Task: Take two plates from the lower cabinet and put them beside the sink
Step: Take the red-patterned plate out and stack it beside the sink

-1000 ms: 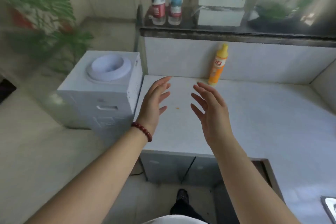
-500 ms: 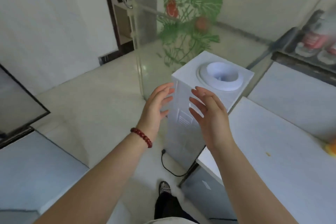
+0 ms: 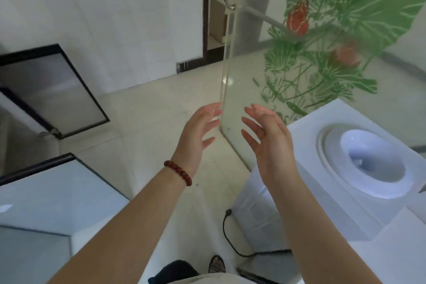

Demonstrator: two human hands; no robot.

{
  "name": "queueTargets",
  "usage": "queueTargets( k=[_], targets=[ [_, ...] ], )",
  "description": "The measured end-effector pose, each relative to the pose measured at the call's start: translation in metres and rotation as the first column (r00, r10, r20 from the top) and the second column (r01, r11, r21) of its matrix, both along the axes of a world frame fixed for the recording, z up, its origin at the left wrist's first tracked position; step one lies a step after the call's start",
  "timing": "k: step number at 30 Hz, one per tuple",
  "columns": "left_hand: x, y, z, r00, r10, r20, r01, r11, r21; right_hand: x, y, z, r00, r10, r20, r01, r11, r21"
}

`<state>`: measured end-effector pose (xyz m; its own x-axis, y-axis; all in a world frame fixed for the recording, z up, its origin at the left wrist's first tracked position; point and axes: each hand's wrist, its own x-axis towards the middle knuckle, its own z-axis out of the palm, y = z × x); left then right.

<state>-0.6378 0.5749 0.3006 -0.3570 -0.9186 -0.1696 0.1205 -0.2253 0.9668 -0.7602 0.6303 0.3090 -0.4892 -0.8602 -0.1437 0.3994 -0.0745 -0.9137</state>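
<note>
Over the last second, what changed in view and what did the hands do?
The view swung left: counter, yellow bottle and shelf bottles left the frame; the water dispenser slid to the right edge; the glass door and floor came in. The left hand and right hand stayed open, empty, raised.

Pale tiled floor runs to a white wall and a dark-framed doorway. A glass door (printed with green leaves and red buds) stands ajar. A white dispenser sits right, its black cord trailing on the floor.
</note>
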Motion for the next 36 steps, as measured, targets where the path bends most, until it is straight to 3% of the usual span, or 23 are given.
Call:
queueTargets(
  k=[3,11,26,31,36],
  targets=[
    [0.019,-0.030,-0.003,0.992,0.118,-0.051,-0.115,0.991,0.070,0.010,-0.041,-0.005,0.996,0.080,0.029,-0.081,0.996,0.026],
    [0.079,-0.137,-0.013,0.929,0.365,-0.060,-0.360,0.929,0.084,0.065,-0.179,-0.019,0.954,0.301,0.007,-0.300,0.952,0.064],
    [0.203,-0.385,-0.018,0.840,0.543,0.012,-0.543,0.840,-0.011,0.195,-0.448,-0.020,0.849,0.529,-0.005,-0.527,0.846,0.079],
    [0.238,-0.457,-0.029,0.770,0.636,0.049,-0.635,0.772,-0.028,0.231,-0.534,-0.025,0.779,0.627,0.019,-0.627,0.776,0.072],
    [0.273,-0.539,-0.027,0.647,0.760,0.054,-0.761,0.649,-0.020,0.274,-0.636,-0.029,0.649,0.761,0.002,-0.758,0.647,0.077]
  ],
)
